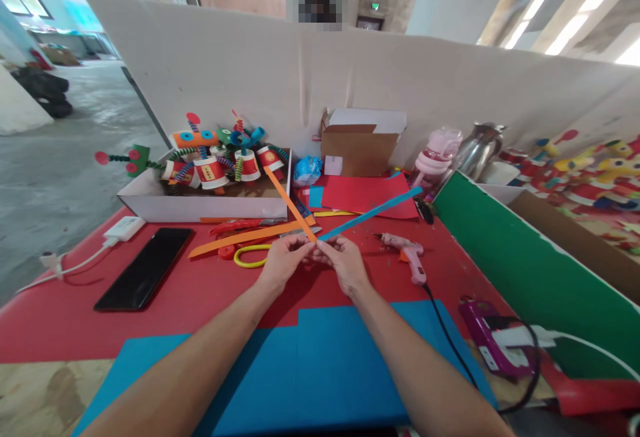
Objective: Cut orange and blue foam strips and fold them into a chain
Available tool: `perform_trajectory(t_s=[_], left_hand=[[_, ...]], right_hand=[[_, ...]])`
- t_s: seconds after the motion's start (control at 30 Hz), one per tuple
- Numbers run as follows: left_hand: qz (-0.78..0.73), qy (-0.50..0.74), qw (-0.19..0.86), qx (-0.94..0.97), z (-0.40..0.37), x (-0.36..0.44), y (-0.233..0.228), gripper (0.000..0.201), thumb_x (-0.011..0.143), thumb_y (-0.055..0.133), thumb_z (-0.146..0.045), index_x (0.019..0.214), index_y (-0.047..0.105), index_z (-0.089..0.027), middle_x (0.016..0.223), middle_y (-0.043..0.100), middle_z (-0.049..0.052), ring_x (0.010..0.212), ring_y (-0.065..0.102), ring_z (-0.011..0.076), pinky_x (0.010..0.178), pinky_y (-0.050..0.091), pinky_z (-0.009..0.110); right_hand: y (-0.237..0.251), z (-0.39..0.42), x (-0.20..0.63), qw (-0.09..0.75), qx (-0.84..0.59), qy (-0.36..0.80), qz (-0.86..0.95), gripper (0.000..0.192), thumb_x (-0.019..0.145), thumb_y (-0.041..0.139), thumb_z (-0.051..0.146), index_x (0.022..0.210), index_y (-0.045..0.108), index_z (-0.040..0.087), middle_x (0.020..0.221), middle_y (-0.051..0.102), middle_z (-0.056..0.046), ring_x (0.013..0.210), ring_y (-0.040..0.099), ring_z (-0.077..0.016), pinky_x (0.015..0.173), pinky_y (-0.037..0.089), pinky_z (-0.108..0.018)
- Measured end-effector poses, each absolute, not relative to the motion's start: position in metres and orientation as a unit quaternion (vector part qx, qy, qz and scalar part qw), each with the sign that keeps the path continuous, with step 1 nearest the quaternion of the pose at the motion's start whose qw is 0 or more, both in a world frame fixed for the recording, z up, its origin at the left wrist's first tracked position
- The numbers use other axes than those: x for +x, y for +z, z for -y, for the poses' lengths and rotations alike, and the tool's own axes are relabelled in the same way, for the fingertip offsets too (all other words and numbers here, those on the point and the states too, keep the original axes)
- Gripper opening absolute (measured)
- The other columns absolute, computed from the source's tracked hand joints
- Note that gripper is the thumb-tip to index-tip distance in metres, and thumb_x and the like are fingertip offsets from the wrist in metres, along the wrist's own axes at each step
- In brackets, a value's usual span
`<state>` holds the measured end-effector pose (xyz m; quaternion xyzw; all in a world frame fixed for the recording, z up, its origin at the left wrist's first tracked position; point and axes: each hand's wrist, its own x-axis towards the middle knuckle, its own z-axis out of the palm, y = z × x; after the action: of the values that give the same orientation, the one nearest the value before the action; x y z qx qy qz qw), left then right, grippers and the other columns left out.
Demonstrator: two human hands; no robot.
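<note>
Blue card (pixel 320 370), open red tabletop (pixel 215 297) past its edge, hands (pixel 284 260) (pixel 344 260) with two strips (pixel 287 200) (pixel 373 213)

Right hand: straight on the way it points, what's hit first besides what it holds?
Likely the left hand, just ahead where the held orange strip and blue strip meet; exact depth there is unclear.

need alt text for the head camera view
The left hand and right hand pinch the near ends of an orange paper strip and a blue paper strip over a red table. Beyond, red paper-cup figures sit in a white cardboard box; a pink glue gun lies to the right.
</note>
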<state>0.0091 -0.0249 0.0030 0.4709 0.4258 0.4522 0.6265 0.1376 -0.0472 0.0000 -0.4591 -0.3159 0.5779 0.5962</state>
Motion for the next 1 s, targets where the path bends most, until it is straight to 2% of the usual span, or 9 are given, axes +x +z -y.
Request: perform_trajectory(t_s=[0.17,0.3,0.43,0.63,0.83,1.0], left_hand=[[-0.408,0.485,0.619,0.464,0.0252,0.0072,0.0080,0.022,0.057,0.077,-0.032,0.064,0.064,-0.015,0.063,0.065,0.001,0.059,0.058,0.0120,0.061,0.046,0.025],[-0.388,0.473,0.632,0.475,0.0260,0.0063,0.0104,0.022,0.057,0.077,-0.032,0.063,0.064,-0.015,0.063,0.064,0.001,0.059,0.056,0.0116,0.060,0.045,0.025],[-0.399,0.464,0.632,0.476,0.0254,0.0066,0.0085,0.023,0.057,0.077,-0.033,0.064,0.064,-0.015,0.063,0.064,0.001,0.058,0.056,0.0112,0.059,0.044,0.024],[-0.420,0.463,0.624,0.469,0.0235,0.0075,0.0057,0.028,0.053,0.079,-0.035,0.062,0.062,-0.015,0.059,0.063,0.000,0.053,0.054,0.0106,0.055,0.045,0.024],[-0.412,0.456,0.638,0.464,0.0227,0.0067,0.0044,0.031,0.051,0.081,-0.038,0.062,0.064,-0.014,0.058,0.064,0.002,0.052,0.056,0.0125,0.051,0.046,0.025],[-0.414,0.463,0.634,0.461,0.0213,0.0060,0.0030,0.031,0.049,0.082,-0.038,0.062,0.066,-0.014,0.060,0.065,0.003,0.055,0.058,0.0134,0.054,0.048,0.025]], right_hand=[[-0.0031,0.0452,0.1419,0.586,-0.399,0.633,0.311,0.025,0.056,0.081,0.028,0.070,0.063,0.017,0.066,0.069,-0.001,0.063,0.066,-0.0140,0.071,0.056,-0.030],[-0.0082,0.0420,0.1456,0.567,-0.381,0.675,0.279,0.026,0.058,0.081,0.031,0.069,0.062,0.017,0.060,0.065,0.000,0.057,0.063,-0.0124,0.065,0.056,-0.028],[-0.0086,0.0425,0.1441,0.573,-0.387,0.668,0.274,0.032,0.053,0.084,0.037,0.067,0.064,0.017,0.057,0.064,0.001,0.052,0.060,-0.0105,0.060,0.054,-0.026],[-0.0024,0.0460,0.1414,0.567,-0.404,0.656,0.291,0.037,0.048,0.085,0.041,0.067,0.065,0.017,0.058,0.064,0.001,0.054,0.062,-0.0131,0.066,0.055,-0.031],[-0.0007,0.0483,0.1396,0.567,-0.413,0.644,0.305,0.036,0.052,0.084,0.042,0.068,0.064,0.016,0.057,0.064,0.002,0.052,0.060,-0.0106,0.060,0.052,-0.025],[-0.0007,0.0496,0.1390,0.569,-0.413,0.643,0.305,0.035,0.053,0.084,0.041,0.067,0.064,0.015,0.057,0.064,0.002,0.052,0.060,-0.0103,0.062,0.053,-0.027]])
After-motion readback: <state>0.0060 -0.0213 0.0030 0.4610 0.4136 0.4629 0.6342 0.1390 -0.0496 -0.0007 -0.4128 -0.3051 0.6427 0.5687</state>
